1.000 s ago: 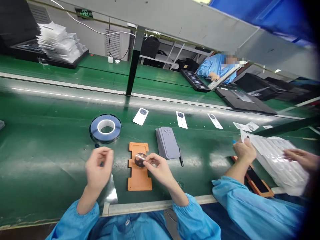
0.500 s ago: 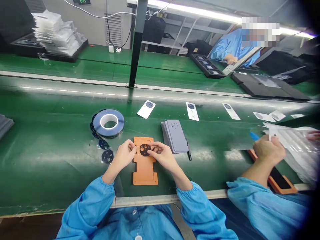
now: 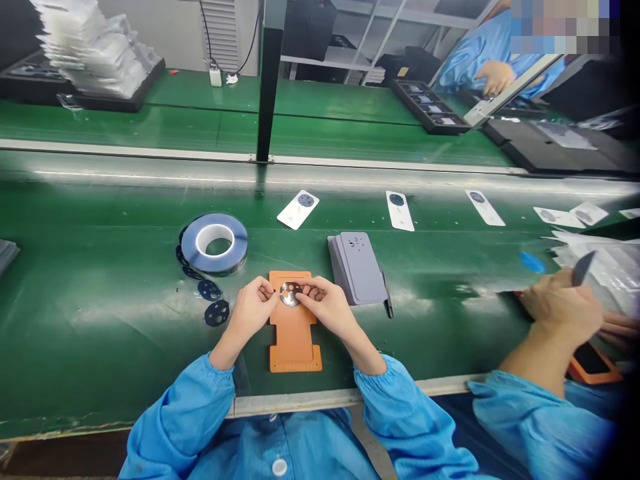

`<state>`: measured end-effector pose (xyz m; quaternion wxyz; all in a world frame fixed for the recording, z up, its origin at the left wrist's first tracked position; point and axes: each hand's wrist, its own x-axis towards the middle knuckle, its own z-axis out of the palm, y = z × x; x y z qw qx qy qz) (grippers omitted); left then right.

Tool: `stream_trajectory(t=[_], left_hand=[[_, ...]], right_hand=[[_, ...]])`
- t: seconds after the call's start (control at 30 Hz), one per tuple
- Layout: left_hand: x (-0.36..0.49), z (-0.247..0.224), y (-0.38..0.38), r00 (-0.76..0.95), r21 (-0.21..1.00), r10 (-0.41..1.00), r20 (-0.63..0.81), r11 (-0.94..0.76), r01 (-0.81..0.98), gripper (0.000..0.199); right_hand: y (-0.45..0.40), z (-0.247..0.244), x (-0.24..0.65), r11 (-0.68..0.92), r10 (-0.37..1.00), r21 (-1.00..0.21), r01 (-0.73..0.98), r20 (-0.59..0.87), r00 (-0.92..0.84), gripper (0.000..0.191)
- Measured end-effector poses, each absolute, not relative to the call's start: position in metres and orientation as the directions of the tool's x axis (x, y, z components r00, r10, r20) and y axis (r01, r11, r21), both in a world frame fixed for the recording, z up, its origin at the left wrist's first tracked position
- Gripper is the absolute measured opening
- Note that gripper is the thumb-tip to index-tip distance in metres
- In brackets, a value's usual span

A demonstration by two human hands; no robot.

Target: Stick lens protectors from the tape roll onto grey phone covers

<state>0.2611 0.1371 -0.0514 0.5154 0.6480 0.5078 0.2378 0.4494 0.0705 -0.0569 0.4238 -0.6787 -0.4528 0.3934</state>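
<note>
Above the upper part of an orange fixture plate point(image 3: 293, 343), my right hand point(image 3: 327, 307) pinches a round black adhesive sticker point(image 3: 289, 294) with several holes, which catches the light. My left hand point(image 3: 254, 308) is closed in a pinch at the sticker's left side; whatever its fingertips hold is hidden. A roll of blue film point(image 3: 186, 241) with a white core lies to the left, its strip carrying similar black round stickers point(image 3: 217, 313) that trail toward me. To the right of the plate sits a stack of grey phone back panels point(image 3: 367, 270) with camera holes.
A black pen point(image 3: 388, 300) lies beside the panels. White cards point(image 3: 400, 211) with dark round pieces form a row along the back. At right, a co-worker's hand point(image 3: 563, 310) holds a dark flat piece near clear plastic sleeves point(image 3: 617, 267) and an orange fixture point(image 3: 595, 365).
The sticker has tilted and now shines, with my right fingers still on it. My left fingers remain pinched beside it. The co-worker's hand has turned and lifted a dark piece. The view has shifted slightly.
</note>
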Motion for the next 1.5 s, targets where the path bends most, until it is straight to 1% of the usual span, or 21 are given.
stream_trajectory(t=[0.23, 0.4, 0.5, 0.57, 0.63, 0.7, 0.77, 0.93, 1.13, 1.23, 1.27, 1.33, 1.4, 1.43, 1.47, 1.5], left_hand=[[0.264, -0.045, 0.137, 0.336, 0.894, 0.912, -0.236, 0.068, 0.443, 0.013], [0.266, -0.044, 0.136, 0.316, 0.881, 0.918, -0.24, 0.07, 0.467, 0.015], [0.268, -0.044, 0.136, 0.297, 0.872, 0.923, -0.245, 0.076, 0.484, 0.014], [0.268, -0.045, 0.136, 0.291, 0.867, 0.923, -0.251, 0.08, 0.492, 0.014], [0.268, -0.046, 0.136, 0.294, 0.865, 0.921, -0.256, 0.082, 0.495, 0.014], [0.267, -0.047, 0.136, 0.304, 0.868, 0.917, -0.257, 0.082, 0.489, 0.014], [0.267, -0.047, 0.136, 0.312, 0.872, 0.914, -0.258, 0.081, 0.483, 0.013], [0.268, -0.047, 0.135, 0.308, 0.864, 0.916, -0.256, 0.074, 0.497, 0.011], [0.267, -0.049, 0.135, 0.325, 0.868, 0.913, -0.246, 0.058, 0.493, 0.013], [0.266, -0.049, 0.135, 0.328, 0.866, 0.913, -0.241, 0.05, 0.497, 0.013], [0.266, -0.048, 0.135, 0.328, 0.864, 0.913, -0.243, 0.05, 0.501, 0.013], [0.265, -0.048, 0.134, 0.333, 0.863, 0.911, -0.244, 0.046, 0.504, 0.013], [0.264, -0.049, 0.134, 0.338, 0.866, 0.911, -0.236, 0.04, 0.499, 0.012], [0.263, -0.05, 0.134, 0.343, 0.869, 0.911, -0.231, 0.035, 0.493, 0.012], [0.263, -0.05, 0.134, 0.347, 0.873, 0.911, -0.224, 0.029, 0.487, 0.011], [0.262, -0.051, 0.134, 0.349, 0.876, 0.912, -0.216, 0.023, 0.482, 0.011]], right_hand=[[0.07, -0.058, 0.448, -0.213, 0.952, -0.921, 0.325, -0.121, 0.281, 0.027], [0.071, -0.055, 0.448, -0.201, 0.957, -0.904, 0.377, -0.099, 0.273, 0.022], [0.07, -0.056, 0.452, -0.206, 0.948, -0.888, 0.411, -0.078, 0.307, 0.027], [0.068, -0.058, 0.456, -0.244, 0.932, -0.894, 0.375, -0.11, 0.345, 0.037], [0.067, -0.062, 0.46, -0.275, 0.921, -0.923, 0.269, -0.172, 0.351, 0.045], [0.066, -0.066, 0.463, -0.275, 0.921, -0.948, 0.157, -0.213, 0.326, 0.046], [0.065, -0.068, 0.464, -0.269, 0.92, -0.958, 0.097, -0.226, 0.32, 0.046], [0.067, -0.068, 0.462, -0.269, 0.912, -0.956, 0.115, -0.215, 0.349, 0.042], [0.067, -0.064, 0.458, -0.277, 0.918, -0.953, 0.126, -0.224, 0.328, 0.036], [0.059, -0.049, 0.456, -0.285, 0.919, -0.936, 0.207, -0.205, 0.337, 0.03], [0.056, -0.04, 0.459, -0.272, 0.923, -0.927, 0.26, -0.175, 0.343, 0.028], [0.053, -0.019, 0.473, -0.204, 0.936, -0.889, 0.411, -0.055, 0.347, 0.025], [0.059, 0.001, 0.502, -0.124, 0.938, -0.785, 0.608, 0.106, 0.329, 0.026], [0.064, 0.008, 0.521, -0.105, 0.936, -0.703, 0.704, 0.17, 0.309, 0.03], [0.072, 0.013, 0.541, -0.105, 0.936, -0.612, 0.784, 0.205, 0.286, 0.038], [0.08, 0.016, 0.561, -0.115, 0.947, -0.535, 0.837, 0.194, 0.255, 0.049]])
